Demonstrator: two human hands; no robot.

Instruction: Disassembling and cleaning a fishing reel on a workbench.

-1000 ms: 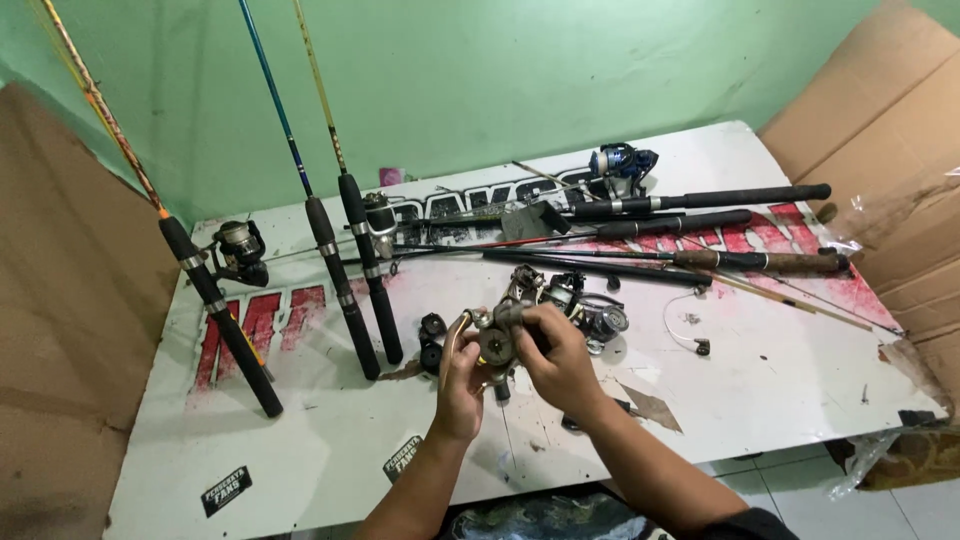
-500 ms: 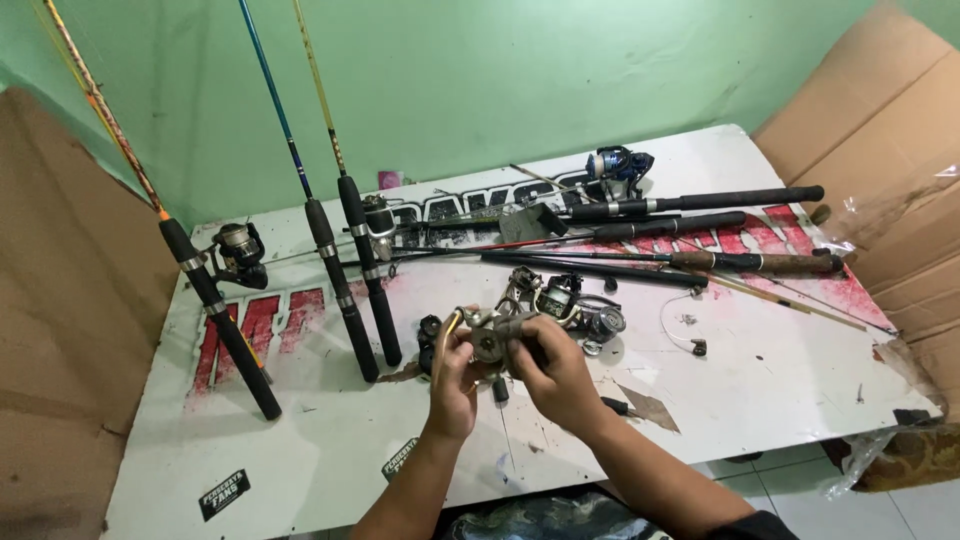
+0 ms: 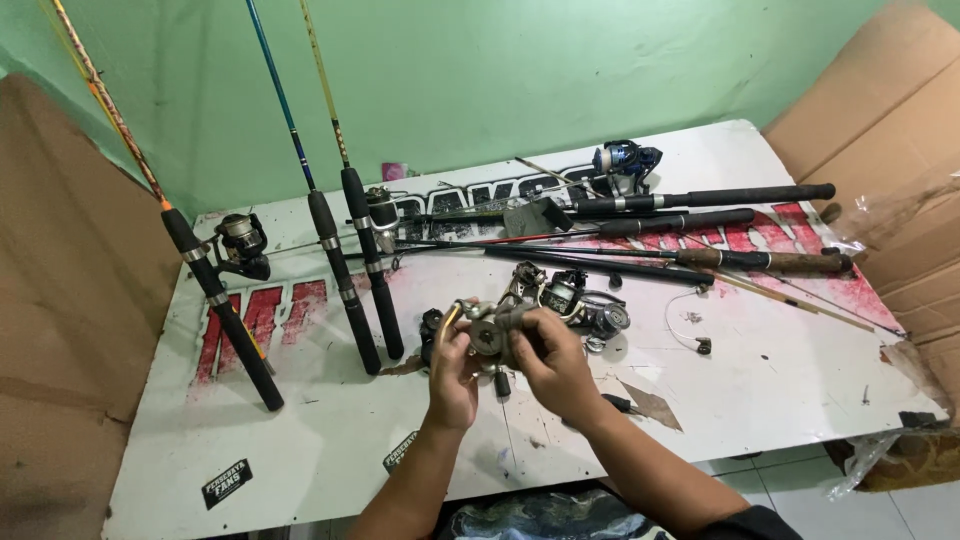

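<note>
Two hands, left hand (image 3: 452, 368) and right hand (image 3: 553, 362), clasp a grey metal spinning reel (image 3: 492, 334) between them above the white table's (image 3: 330, 440) near edge.

The reel (image 3: 492, 338) is a small spinning reel of dull grey metal, held up off the counter (image 3: 330, 440) between both hands, the left hand (image 3: 452, 372) cupping its left side and the right hand (image 3: 552, 362) wrapped over its right side. Its round side plate faces the camera, a curved brass-coloured bail arm shows at its upper left, and a short dark stem sticks out below. It sits just in front of the counter's middle.
</note>
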